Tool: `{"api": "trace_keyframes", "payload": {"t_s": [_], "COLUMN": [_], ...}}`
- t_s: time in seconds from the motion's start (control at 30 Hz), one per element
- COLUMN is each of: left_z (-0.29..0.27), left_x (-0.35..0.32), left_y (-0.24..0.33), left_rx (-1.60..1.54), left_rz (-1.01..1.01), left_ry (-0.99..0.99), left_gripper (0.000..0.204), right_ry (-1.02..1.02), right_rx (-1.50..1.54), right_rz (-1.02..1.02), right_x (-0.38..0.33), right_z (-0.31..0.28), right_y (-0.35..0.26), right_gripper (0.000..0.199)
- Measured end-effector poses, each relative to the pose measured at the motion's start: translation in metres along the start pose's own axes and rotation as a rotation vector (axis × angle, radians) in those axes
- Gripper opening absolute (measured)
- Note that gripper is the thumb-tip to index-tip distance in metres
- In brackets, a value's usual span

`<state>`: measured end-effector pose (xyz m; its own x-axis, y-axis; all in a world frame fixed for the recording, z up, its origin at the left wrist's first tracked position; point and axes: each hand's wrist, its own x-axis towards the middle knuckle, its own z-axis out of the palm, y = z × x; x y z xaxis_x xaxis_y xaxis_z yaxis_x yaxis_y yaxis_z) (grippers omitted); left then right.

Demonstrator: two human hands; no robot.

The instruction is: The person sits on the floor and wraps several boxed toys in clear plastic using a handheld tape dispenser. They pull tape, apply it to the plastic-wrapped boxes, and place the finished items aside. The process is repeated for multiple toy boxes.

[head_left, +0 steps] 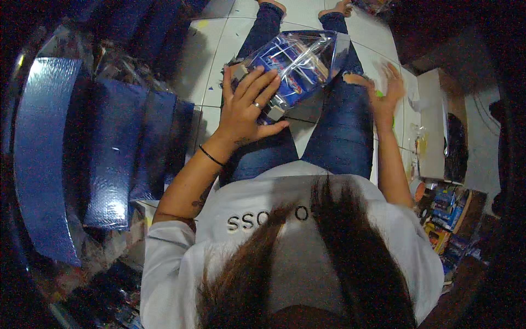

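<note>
White floor tiles ran under the seated person's jeans-clad legs. On the lap, the left hand pressed spread fingers over a clear plastic bag holding a blue packet. Well apart, near the right knee, the right hand hovered open, empty. Blue glossy cartons stood stacked along the left.

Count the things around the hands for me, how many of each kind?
Clear plastic bag with a blue box inside, under the left hand: 1
Blue flat panels stacked on the left: 4
White box beyond the open right hand: 1
Total: 6
</note>
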<state>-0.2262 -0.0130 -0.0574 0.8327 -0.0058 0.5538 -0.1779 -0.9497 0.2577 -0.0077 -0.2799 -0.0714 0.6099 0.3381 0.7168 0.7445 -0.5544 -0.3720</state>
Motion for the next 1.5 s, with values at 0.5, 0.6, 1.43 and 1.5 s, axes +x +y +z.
{"api": "trace_keyframes", "payload": {"t_s": [0.5,0.6,1.43,1.5], "left_z": [0.011,0.007,0.023,0.022], "left_x": [-0.003,-0.008,-0.025,-0.024], "left_y": [0.036,0.038,0.018,0.017], "left_rx": [0.124,0.171,0.122,0.099], "left_rz": [-0.057,-0.051,-0.038,-0.056], "left_ry": [0.144,0.064,0.154,0.134], "left_gripper": [0.085,0.086,0.066,0.064], "right_ry": [0.039,0.167,-1.279,-1.283], "right_rx": [1.127,1.009,-0.501,-0.497], "right_rz": [1.153,0.753,-0.796,-0.774], "right_x": [-0.077,0.030,0.190,0.187], "right_z": [-0.039,-0.063,0.072,0.060], "right_y": [0.219,0.094,-0.290,-0.298], "right_gripper": [0.043,0.037,0.028,0.027]}}
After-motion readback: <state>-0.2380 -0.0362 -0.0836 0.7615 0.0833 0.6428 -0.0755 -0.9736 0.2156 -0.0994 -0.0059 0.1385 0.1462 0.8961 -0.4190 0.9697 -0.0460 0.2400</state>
